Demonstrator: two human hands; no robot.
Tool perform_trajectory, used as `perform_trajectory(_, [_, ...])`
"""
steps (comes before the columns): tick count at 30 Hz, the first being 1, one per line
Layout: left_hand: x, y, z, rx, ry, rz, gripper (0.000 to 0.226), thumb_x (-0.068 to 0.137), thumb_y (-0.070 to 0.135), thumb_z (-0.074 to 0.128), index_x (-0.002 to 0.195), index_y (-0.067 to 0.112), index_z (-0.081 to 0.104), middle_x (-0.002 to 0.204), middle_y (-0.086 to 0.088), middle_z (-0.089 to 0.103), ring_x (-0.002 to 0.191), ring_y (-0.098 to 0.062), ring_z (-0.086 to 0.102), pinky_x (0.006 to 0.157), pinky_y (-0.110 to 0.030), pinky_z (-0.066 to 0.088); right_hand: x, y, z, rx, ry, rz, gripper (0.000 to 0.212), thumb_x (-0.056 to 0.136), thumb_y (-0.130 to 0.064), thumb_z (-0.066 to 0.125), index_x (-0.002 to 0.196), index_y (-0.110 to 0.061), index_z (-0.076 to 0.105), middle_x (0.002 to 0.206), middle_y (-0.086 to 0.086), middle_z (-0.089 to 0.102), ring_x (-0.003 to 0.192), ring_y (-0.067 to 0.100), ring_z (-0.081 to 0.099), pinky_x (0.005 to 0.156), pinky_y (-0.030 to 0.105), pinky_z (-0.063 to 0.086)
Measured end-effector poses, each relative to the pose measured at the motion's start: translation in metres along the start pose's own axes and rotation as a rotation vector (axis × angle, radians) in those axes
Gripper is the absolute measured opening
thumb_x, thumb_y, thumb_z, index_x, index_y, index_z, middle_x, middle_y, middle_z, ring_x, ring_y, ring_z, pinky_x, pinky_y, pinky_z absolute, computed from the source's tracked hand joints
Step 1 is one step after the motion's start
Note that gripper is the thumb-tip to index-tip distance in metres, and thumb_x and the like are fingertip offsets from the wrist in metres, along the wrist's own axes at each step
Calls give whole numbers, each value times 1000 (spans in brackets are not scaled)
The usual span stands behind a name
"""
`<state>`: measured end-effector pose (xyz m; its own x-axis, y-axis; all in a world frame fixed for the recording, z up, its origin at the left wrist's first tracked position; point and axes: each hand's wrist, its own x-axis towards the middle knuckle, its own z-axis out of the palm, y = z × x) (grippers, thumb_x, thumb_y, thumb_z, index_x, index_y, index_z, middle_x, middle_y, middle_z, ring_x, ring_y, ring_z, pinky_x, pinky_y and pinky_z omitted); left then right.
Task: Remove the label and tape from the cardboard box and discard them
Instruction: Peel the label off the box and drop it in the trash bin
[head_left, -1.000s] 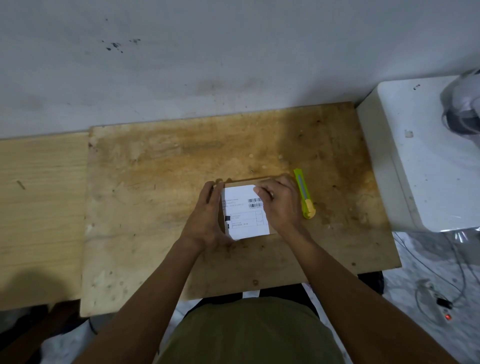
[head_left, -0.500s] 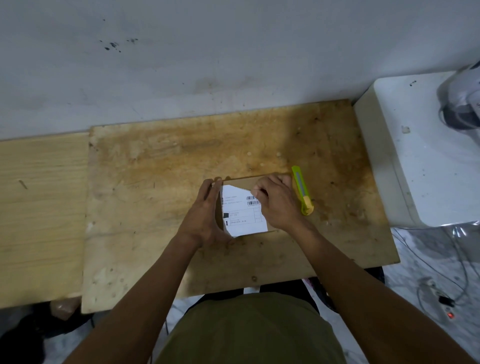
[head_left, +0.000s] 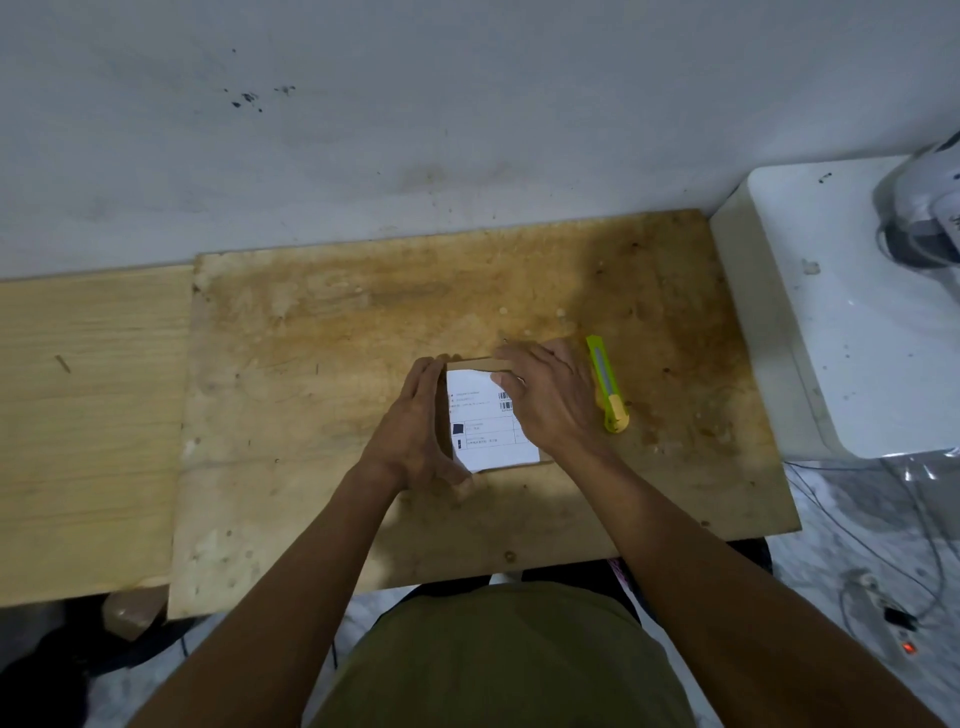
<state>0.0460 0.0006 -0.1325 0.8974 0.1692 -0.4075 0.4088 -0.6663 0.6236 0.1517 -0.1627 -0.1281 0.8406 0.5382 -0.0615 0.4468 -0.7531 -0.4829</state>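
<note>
**Box braced, label corner being worked loose**

The table (head_left: 363, 322), a stained plywood sheet set against the wall, carries everything; judging by the arms, the person stands at its near edge, which likely explains why the work sits toward that edge, right of centre and within easy reach. A white appliance (head_left: 852, 312) stands off the table's right edge.

The cardboard box (head_left: 475, 365) lies flat there, its white label (head_left: 485, 431) facing up. The left hand (head_left: 415, 431) lies along the box's left side, fingers straight and thumb at the near corner: a flat, unclenched grip, apparently there to stop the box sliding. The right hand (head_left: 550, 400) covers the label's far right corner with fingers bent down onto it; it looks like picking at the edge, but whether the grip has pinched any paper I cannot tell.

A yellow-green utility knife (head_left: 607, 387) lies just right of the right hand, probably kept close for the tape.
</note>
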Motion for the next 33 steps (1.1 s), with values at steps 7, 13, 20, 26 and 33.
perform_trajectory(7, [-1, -5, -3, 16, -53, 8, 157, 34, 33, 100, 156, 15, 2, 163, 10, -5, 145, -22, 25, 114, -32, 31, 5, 5, 7, -167, 42, -85, 15, 96, -28, 56, 101, -24, 70, 94, -4, 69, 98, 23, 50, 78, 37, 44])
perform_trajectory(13, [0, -5, -2, 5, -36, 3, 156, 33, 28, 100, 156, 12, 4, 163, 7, -1, 145, -20, 25, 110, -24, 28, 6, 10, 7, -226, 62, -202, 9, 93, -18, 62, 96, -22, 68, 85, -2, 68, 90, 25, 52, 64, 39, 47])
perform_trajectory(20, [-1, -3, -2, 14, -32, -2, 156, 32, 29, 100, 156, 12, 7, 163, 8, 1, 144, -21, 25, 111, -28, 30, 10, 6, 1, -245, -120, -195, 23, 94, -21, 62, 115, -14, 69, 111, 4, 69, 113, 28, 49, 83, 41, 48])
perform_trajectory(26, [-1, -2, -3, 23, -38, -14, 158, 29, 29, 100, 156, 12, 7, 161, 9, 4, 143, -21, 28, 111, -29, 33, 19, 3, -5, -114, -226, -76, 18, 94, -15, 60, 109, -17, 68, 112, 3, 68, 114, 22, 44, 89, 41, 47])
perform_trajectory(33, [-1, 0, -4, 28, -36, -37, 157, 31, 28, 100, 156, 12, 7, 161, 10, 4, 143, -20, 28, 106, -25, 32, 23, -6, -5, -218, -308, -147, 26, 85, 4, 55, 106, -9, 60, 109, 6, 60, 112, 25, 40, 88, 34, 44])
